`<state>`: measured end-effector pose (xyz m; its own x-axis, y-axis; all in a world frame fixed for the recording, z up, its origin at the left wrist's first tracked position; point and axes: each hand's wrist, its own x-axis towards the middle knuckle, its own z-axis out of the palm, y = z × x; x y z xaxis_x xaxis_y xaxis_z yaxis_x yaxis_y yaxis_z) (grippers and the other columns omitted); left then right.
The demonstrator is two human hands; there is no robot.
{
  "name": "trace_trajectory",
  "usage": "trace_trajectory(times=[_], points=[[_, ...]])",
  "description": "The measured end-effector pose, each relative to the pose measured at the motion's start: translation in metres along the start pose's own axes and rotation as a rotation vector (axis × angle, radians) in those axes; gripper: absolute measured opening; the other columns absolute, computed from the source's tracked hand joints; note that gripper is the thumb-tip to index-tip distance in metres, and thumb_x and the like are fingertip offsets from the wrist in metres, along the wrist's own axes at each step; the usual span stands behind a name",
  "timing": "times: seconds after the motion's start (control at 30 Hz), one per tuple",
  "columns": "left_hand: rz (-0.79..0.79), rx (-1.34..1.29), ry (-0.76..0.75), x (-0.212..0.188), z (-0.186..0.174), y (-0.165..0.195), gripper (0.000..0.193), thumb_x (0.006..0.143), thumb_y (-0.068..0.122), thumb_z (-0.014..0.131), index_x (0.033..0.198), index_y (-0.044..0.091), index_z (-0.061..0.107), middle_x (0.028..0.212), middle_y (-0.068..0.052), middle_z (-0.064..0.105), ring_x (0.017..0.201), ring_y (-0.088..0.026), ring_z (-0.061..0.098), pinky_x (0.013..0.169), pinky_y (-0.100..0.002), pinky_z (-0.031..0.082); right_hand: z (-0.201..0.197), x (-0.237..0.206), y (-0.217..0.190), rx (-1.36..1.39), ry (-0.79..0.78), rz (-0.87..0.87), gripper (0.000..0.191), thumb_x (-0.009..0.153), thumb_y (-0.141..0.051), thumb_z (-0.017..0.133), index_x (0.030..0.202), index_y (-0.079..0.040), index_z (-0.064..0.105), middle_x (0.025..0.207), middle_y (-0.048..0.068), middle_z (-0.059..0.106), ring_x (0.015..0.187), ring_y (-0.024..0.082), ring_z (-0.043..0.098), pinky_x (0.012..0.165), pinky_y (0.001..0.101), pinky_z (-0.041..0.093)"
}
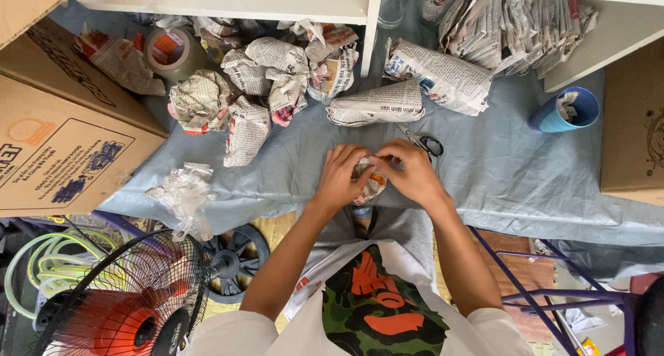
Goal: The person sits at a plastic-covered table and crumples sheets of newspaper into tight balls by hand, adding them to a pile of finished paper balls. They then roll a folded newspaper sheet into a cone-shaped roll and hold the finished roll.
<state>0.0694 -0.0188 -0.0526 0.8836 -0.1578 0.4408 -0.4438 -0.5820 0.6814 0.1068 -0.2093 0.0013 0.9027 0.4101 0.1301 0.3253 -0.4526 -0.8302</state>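
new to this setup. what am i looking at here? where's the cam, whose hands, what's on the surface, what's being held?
There is no machine: a person works with two bare hands. The single picture comes from a camera worn on that person's head, looking straight down.

The left hand and right hand meet on a small newspaper-wrapped bundle, both with a closed grip on it.

The work surface is a grey-blue sheet. On it lie many crumpled newspaper bundles, two larger newspaper rolls, black-handled scissors just beyond the right hand, a roll of brown tape, a blue cup and a wad of clear plastic wrap.

A cardboard box stands at the left; an electric fan sits below.
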Motion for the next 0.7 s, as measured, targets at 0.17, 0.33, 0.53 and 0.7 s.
trace_trajectory(times=[0.17, 0.33, 0.53, 0.7], points=[[0.000, -0.018, 0.021, -0.002, 0.002, -0.001, 0.032, 0.091, 0.017, 0.077, 0.120, 0.008, 0.068, 0.116, -0.004, 0.070, 0.107, -0.024, 0.060, 0.091, -0.039, 0.041, -0.007, -0.005, -0.011, -0.017, -0.029, -0.064, 0.018, 0.091, -0.007, 0.073, 0.108, -0.005, 0.075, 0.103, 0.010, 0.072, 0.088, 0.026, 0.070, 0.073, 0.0360, 0.055], [0.030, -0.003, 0.131, -0.009, 0.003, -0.001, 0.024, 0.095, 0.018, 0.075, 0.116, 0.010, 0.071, 0.115, -0.004, 0.070, 0.106, -0.024, 0.060, 0.092, -0.038, 0.042, -0.010, -0.007, -0.007, -0.017, -0.002, -0.052, 0.030, 0.087, 0.002, 0.067, 0.113, -0.010, 0.076, 0.107, 0.009, 0.072, 0.091, 0.025, 0.071, 0.076, 0.0353, 0.056], [0.026, 0.050, 0.158, -0.010, 0.005, -0.003, 0.023, 0.096, 0.015, 0.073, 0.118, 0.008, 0.070, 0.115, -0.005, 0.071, 0.104, -0.024, 0.062, 0.090, -0.039, 0.041, 0.007, -0.004, 0.015, 0.111, 0.056, -0.171, 0.028, 0.089, 0.003, 0.070, 0.115, -0.006, 0.072, 0.115, 0.009, 0.072, 0.102, 0.023, 0.071, 0.084, 0.0327, 0.056], [0.034, 0.015, 0.114, -0.010, 0.002, -0.004, 0.026, 0.096, 0.012, 0.070, 0.121, 0.007, 0.066, 0.119, -0.008, 0.067, 0.108, -0.026, 0.060, 0.091, -0.040, 0.040, 0.028, -0.009, 0.040, 0.267, 0.086, -0.069, 0.028, 0.090, 0.005, 0.068, 0.117, -0.005, 0.071, 0.115, 0.008, 0.074, 0.097, 0.014, 0.071, 0.082, 0.0277, 0.057]])
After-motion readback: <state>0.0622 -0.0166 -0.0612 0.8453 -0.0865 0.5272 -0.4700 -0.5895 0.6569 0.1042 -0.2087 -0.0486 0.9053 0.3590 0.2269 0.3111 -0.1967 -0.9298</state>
